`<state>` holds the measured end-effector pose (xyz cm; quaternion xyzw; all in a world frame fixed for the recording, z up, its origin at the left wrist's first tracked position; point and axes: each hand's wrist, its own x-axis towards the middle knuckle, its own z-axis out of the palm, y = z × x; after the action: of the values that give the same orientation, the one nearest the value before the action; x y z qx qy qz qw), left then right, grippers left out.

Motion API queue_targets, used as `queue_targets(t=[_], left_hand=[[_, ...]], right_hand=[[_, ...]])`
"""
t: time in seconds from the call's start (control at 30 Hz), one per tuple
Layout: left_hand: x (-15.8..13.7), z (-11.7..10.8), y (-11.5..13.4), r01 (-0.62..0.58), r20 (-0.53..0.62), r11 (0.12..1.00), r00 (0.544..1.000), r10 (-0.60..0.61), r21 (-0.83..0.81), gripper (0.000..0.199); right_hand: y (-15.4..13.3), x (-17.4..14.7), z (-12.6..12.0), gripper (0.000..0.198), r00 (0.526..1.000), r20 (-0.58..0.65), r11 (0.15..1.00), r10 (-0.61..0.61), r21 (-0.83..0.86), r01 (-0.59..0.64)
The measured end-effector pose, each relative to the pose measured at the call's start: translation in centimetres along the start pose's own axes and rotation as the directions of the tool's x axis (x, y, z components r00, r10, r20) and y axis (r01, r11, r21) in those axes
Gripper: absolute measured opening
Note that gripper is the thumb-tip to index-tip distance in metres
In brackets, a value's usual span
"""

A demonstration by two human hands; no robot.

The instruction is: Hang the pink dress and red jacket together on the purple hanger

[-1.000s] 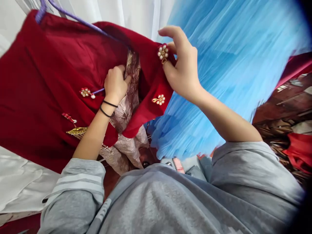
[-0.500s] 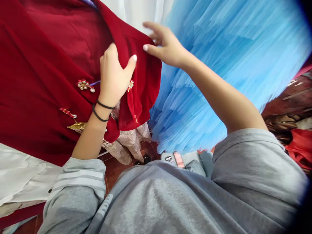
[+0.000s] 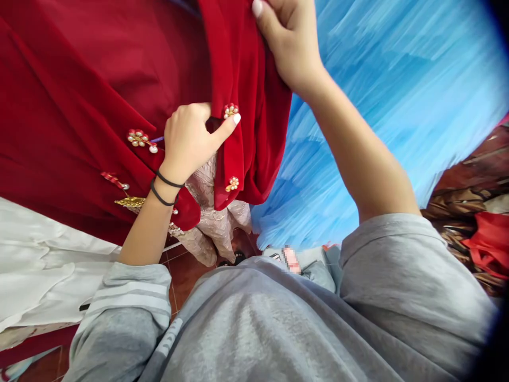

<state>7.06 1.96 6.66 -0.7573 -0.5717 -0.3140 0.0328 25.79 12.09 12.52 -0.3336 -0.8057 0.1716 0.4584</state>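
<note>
A dark red velvet garment (image 3: 91, 143) fills the upper left of the head view, its front parted to show a smooth red lining. My left hand (image 3: 191, 130) grips the edge of its front panel, the thumb lying on a pearl flower button (image 3: 231, 111) and the fingers behind the cloth. Higher up, my right hand (image 3: 292, 40) is closed on the red velvet near the top edge of the view. A second pearl flower button (image 3: 138, 138) and a gold beaded ornament (image 3: 130, 202) sit on the opposite panel.
Blue tulle (image 3: 358, 106) hangs on the right, close behind my right forearm. White fabric (image 3: 32, 265) lies at lower left, and a pale pink shiny cloth (image 3: 217, 233) hangs beneath the velvet. Red and brown fabrics (image 3: 489, 244) are at far right, above a tiled floor (image 3: 191, 276).
My right hand has gone from loose fingers beside the garment to a grip on its velvet. My left hand has moved slightly down, and the front panel has swung right, showing its flower buttons.
</note>
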Motion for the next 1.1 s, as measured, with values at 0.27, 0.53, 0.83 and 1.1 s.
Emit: queue_targets(t=[0.27,0.53,0.83,1.1], left_hand=[[0.2,0.5,-0.9,-0.027,-0.087,1.000,0.996,0.026,-0.014,0.058],[-0.6,0.2,-1.0,-0.166,-0.106,0.983,0.982,0.157,-0.079,0.044],[-6.1,-1.3,-3.6,-0.303,-0.309,0.946,0.894,0.324,0.114,0.024],[-7.6,-5.3,-3.2,0.334,-0.674,0.916,0.732,-0.103,0.222,0.036]], right_hand=[[0.1,-2.8,-2.6,0.042,0.989,0.096,0.989,0.110,-0.106,-0.099],[-1.0,-2.6,-0.9,0.032,0.986,0.128,0.990,-0.105,0.105,0.092],[-1.0,-4.4,-0.5,0.054,0.982,-0.105,0.888,-0.158,-0.449,0.095],[-2.8,-10.2,10.0,0.058,0.933,-0.265,0.846,-0.244,-0.529,0.071]])
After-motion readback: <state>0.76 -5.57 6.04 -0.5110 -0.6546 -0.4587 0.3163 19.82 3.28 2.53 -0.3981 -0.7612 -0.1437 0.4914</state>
